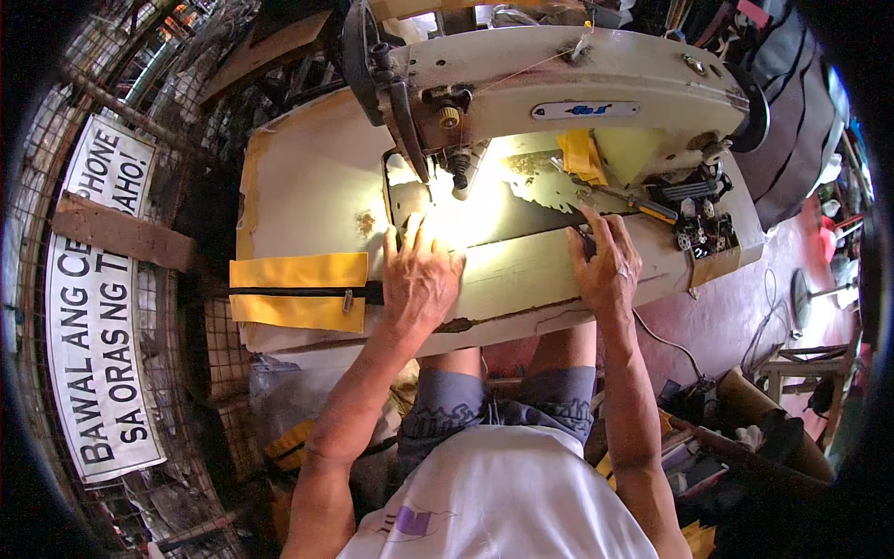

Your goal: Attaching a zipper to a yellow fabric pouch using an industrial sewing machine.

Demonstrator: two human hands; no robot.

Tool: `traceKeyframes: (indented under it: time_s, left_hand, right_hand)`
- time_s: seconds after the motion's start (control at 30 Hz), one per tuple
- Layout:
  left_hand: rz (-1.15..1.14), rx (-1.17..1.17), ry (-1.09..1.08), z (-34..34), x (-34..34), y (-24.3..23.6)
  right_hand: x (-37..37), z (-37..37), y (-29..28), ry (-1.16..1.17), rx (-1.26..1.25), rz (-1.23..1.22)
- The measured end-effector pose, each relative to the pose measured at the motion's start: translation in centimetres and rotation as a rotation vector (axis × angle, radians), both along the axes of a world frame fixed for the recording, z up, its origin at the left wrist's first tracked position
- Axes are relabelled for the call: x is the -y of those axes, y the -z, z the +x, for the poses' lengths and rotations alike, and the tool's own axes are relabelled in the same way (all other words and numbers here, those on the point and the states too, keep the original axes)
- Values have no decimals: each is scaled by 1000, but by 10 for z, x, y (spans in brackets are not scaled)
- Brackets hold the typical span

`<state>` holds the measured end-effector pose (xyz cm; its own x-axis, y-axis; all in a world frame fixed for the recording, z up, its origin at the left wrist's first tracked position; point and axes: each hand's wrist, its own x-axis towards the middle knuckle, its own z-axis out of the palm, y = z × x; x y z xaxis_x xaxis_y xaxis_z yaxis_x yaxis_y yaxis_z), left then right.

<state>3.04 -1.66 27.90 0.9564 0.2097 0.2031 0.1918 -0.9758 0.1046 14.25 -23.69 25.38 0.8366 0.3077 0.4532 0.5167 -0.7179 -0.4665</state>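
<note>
My left hand [421,278] lies on the sewing machine's bed, left of the lit needle area, its fingers stretched forward and apart. Beside its wrist, a black zipper [279,292] with a metal slider runs between two yellow fabric strips [298,270]; its right end goes under or against the hand. My right hand [607,265] rests at the bed's front edge with bent fingers. Something small and dark [588,244] shows between its thumb and forefinger, too hidden to name. The sewing machine [577,79] spans the table, and its lamp glare washes out the needle.
A yellow-handled tool [652,207] lies on the bed right of my right hand, near small metal machine parts [705,228]. Yellow fabric [582,156] sits behind it. A wire mesh wall with a white sign [93,363] stands left. A cable [670,345] hangs at right.
</note>
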Motion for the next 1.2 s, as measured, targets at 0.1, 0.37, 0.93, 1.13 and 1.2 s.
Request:
traceKeyframes:
  time_s: [0.1,0.37,0.93,1.13,1.2]
  left_hand:
    - [32,22,-39,7,-29,21]
    - [119,102,-88,27,-89,8]
    - [-109,-17,-69,-76,-160,-36]
    - [78,-65,-185,-131,-133,19]
    - [7,-119,-159,-129,-125,19]
  right_hand:
    - [-1,1,2,-5,16,5]
    - [-2,0,1,-7,24,29]
    - [5,6,12,40,117,-93]
    - [-6,-4,8,5,333,-11]
    - [-8,-21,15,-216,353,-19]
